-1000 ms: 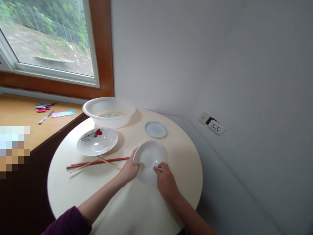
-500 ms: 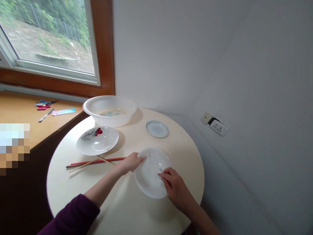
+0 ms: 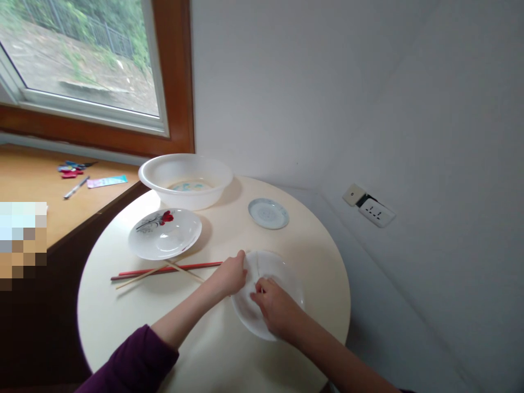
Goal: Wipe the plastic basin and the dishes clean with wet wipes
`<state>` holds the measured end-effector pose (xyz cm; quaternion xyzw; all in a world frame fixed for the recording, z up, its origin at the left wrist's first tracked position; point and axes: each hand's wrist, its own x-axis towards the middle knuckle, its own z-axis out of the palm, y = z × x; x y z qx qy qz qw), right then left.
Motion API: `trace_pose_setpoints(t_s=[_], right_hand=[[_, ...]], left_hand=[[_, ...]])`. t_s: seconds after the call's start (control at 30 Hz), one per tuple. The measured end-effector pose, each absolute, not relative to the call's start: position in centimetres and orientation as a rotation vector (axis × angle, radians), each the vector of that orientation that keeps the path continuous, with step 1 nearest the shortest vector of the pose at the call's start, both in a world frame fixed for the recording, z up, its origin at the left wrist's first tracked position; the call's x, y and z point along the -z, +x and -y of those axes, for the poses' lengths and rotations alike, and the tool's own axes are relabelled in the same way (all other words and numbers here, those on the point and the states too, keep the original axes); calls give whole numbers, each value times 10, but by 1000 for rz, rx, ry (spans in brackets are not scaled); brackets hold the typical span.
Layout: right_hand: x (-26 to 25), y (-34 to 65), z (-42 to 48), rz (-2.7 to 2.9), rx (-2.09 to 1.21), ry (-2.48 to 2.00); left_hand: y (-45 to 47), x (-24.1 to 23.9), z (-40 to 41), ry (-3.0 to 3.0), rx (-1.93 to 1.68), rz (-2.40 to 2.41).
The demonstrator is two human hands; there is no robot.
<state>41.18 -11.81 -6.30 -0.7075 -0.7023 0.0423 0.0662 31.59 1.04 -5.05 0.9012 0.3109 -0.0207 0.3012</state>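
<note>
A plain white bowl (image 3: 262,323) is in front of me over the right part of the round table, with a thin line (image 3: 257,263) running down inside its far wall. My left hand (image 3: 234,275) is closed at the bowl's left rim, thumb on top and the other fingers mostly hidden. My right hand (image 3: 278,307) reaches over the bowl's inside from the right. Its fingertips are pinched together near the bowl's middle, and a small pale bit shows between them, too small to name.
Left of the hands lie red chopsticks (image 3: 192,266) and crossed light wooden chopsticks (image 3: 143,276). A flower-patterned bowl (image 3: 172,243), a large white basin (image 3: 184,199) and a small plate (image 3: 268,213) stand further back. A wooden desk (image 3: 24,180) adjoins the table; the wall has a socket (image 3: 375,212).
My right hand has moved from the bowl's right side to its middle, fingertips still pinched. My left hand has turned more closed at the rim. The view has shifted slightly.
</note>
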Motion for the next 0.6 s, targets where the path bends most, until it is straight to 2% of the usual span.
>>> trace_pose_setpoints(t_s=[0.2, 0.6], right_hand=[[69, 426, 123, 2133, 37, -2235], [55, 418, 132, 2247, -155, -2154]], left_hand=[[315, 49, -4, 2447, 111, -809], [317, 44, 0, 2479, 137, -778]])
